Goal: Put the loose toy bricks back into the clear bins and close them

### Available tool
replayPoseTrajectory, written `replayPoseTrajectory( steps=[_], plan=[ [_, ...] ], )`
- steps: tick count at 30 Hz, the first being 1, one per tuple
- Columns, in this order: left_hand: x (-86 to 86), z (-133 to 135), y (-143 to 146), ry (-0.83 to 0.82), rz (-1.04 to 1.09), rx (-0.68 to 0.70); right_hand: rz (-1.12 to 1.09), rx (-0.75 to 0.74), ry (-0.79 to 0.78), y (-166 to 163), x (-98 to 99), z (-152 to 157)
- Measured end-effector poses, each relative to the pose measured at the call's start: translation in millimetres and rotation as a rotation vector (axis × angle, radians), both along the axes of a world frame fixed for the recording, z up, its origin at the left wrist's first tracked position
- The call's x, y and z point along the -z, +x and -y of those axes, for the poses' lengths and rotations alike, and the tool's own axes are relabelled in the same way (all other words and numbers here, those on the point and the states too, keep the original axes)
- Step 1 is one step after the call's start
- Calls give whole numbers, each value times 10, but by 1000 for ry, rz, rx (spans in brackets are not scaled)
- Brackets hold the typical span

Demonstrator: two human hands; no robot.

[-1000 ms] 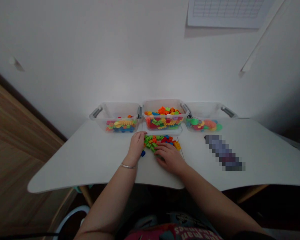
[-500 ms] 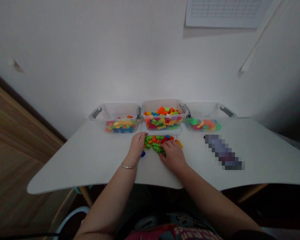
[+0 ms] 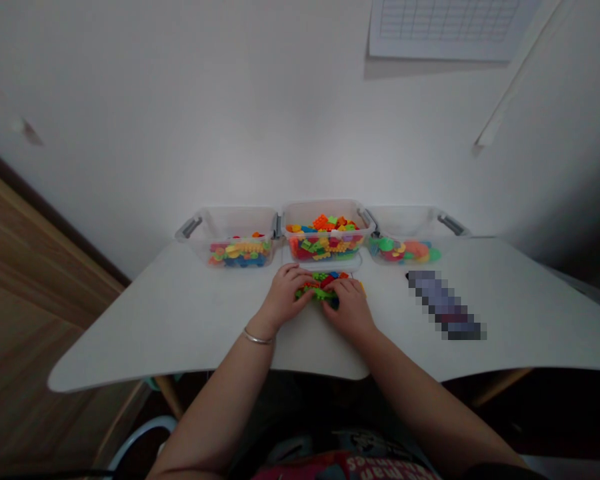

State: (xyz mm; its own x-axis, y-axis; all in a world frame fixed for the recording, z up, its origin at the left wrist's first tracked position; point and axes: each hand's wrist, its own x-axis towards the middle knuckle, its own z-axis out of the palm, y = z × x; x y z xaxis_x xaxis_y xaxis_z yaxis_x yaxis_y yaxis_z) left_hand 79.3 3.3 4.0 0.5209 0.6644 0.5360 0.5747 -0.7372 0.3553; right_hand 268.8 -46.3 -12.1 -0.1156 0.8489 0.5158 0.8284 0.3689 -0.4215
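On the white table [image 3: 190, 313]: a small pile of toy blocks [image 3: 324, 285] lies in the middle, near the far edge. The blocks are green, red, orange and blue.
Where the pile is: right between the two hands, with the middle tub at 12 o'clock, just beside it.
Left hand [image 3: 285, 298]: at 9 o'clock from the pile and touching it. The palm faces down and the fingers are bent over the left side of the blocks. I cannot tell if they pinch a block or only rest on top.
Right hand [image 3: 349, 308]: at 4 o'clock from the pile and touching it. Its fingers are bent too, and the tips lie on the right side of the blocks. I cannot tell if they pinch one.
Bracelet [image 3: 257, 339]: a thin shiny ring on the left wrist.
Middle tub [image 3: 325, 208]: clear plastic, with lots of bright blocks inside.
Left tub [image 3: 230, 217]: at 10 o'clock from the pile, touching the middle tub. It holds some bright toy bits at the bottom.
Right tub [image 3: 410, 219]: at 2 o'clock from the pile, also next to the middle tub. It holds green, pink and orange round bits.
Blurred thing [image 3: 445, 305]: at 3 o'clock from the pile, well apart from the hands. It is too fuzzy to make out.
Wall: white, behind the tubs, with a paper chart [image 3: 445, 27] high up at 1 o'clock.
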Motion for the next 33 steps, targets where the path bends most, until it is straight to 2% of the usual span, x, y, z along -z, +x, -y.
replayPoseTrajectory(
  steps=[3,9,12,16,19,22,25,27,30,33],
  plan=[
    [-24,17,10,-31,-21,19,-58,-2,39,10,-6,-6],
    [-30,16,10,-64,-1,-46,-106,-18,91,8,-2,6],
    [-22,18,5,-111,102,-54,-109,-32,96,3,1,15],
    [-44,50,10,-291,306,-34,-96,-40,139,2,-2,26],
    [-67,75,21,-393,374,-16,-96,-43,172,9,-5,31],
    [-68,82,26,-421,417,-38,-102,-2,163,18,-9,32],
    [-55,66,16,-402,429,-64,-133,64,131,25,-18,28],
    [-39,38,3,-325,394,-115,-152,76,114,28,-22,23],
    [7,-36,-26,-168,322,-263,-131,45,93,36,-10,11],
    [87,-120,-57,-120,251,-405,-145,44,83,55,-6,-21]
  ],
)
